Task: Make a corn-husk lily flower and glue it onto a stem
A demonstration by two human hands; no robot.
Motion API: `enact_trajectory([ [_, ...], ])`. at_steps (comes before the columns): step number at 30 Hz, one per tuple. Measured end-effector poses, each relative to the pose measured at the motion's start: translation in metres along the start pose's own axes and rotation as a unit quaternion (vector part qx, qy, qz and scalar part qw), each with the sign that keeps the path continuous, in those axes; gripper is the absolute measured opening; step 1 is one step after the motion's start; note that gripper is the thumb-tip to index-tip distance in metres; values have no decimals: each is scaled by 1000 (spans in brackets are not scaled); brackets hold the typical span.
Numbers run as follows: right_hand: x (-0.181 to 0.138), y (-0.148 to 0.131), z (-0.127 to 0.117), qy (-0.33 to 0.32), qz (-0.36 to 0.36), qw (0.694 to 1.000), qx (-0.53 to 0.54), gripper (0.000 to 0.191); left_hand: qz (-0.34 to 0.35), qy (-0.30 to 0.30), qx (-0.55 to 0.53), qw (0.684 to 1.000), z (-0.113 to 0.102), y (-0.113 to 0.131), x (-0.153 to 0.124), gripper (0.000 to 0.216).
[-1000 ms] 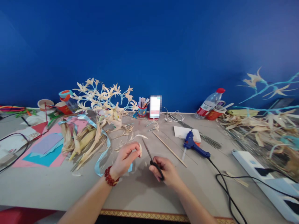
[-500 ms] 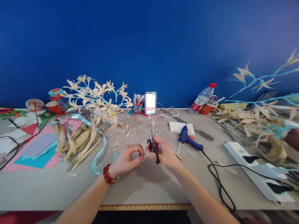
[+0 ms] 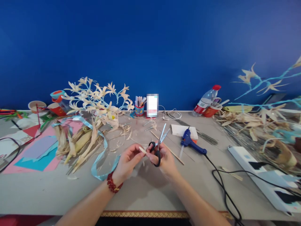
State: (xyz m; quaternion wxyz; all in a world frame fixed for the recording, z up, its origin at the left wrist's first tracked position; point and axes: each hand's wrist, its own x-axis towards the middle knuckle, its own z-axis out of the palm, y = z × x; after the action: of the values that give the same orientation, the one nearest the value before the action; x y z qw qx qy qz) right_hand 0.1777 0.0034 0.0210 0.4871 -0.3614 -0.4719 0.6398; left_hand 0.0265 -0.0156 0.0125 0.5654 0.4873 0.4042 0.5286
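Note:
My left hand (image 3: 129, 160) is closed, pinching a small pale strip of corn husk (image 3: 142, 150) between thumb and fingertips. My right hand (image 3: 166, 160) is wrapped round black-handled scissors (image 3: 159, 146), their blades parted and pointing up and away from me. The right fingertips also meet the near end of the husk strip. On the table to the left lie a light blue ribbon (image 3: 94, 169) and a bundle of dried corn husks (image 3: 81, 142). Just beyond my right hand rests a thin wooden stick (image 3: 175, 153).
A blue glue gun (image 3: 193, 142) lies to the right, its cord running to a white power strip (image 3: 249, 175). Husk flowers (image 3: 101, 97) stand at the back left. A pen cup (image 3: 139, 110), a phone-like screen (image 3: 152, 106) and a tilted bottle (image 3: 205, 101) line the wall.
The scissors' blades have spread apart and tilted right. My left hand has risen slightly closer to my right, and the husk strip now shows more clearly between its fingertips.

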Motion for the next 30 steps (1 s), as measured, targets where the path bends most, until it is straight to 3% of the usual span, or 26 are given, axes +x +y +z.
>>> enact_trajectory([
  [5, 4, -6, -16, -76, 35, 993, -80, 39, -1, 13, -7, 1000, -4, 4, 1, 12],
  [11, 6, -7, -29, -213, 117, 951, -193, 48, 41, 33, 8, 999, -14, 17, 4, 9],
  [18, 3, -1, -25, -236, 127, 944, -192, 48, 28, 49, 32, 998, -20, 19, 4, 9],
  [30, 2, 0, -25, -221, 137, 942, -212, 49, 0, 57, 31, 998, -20, 23, 6, 17],
])
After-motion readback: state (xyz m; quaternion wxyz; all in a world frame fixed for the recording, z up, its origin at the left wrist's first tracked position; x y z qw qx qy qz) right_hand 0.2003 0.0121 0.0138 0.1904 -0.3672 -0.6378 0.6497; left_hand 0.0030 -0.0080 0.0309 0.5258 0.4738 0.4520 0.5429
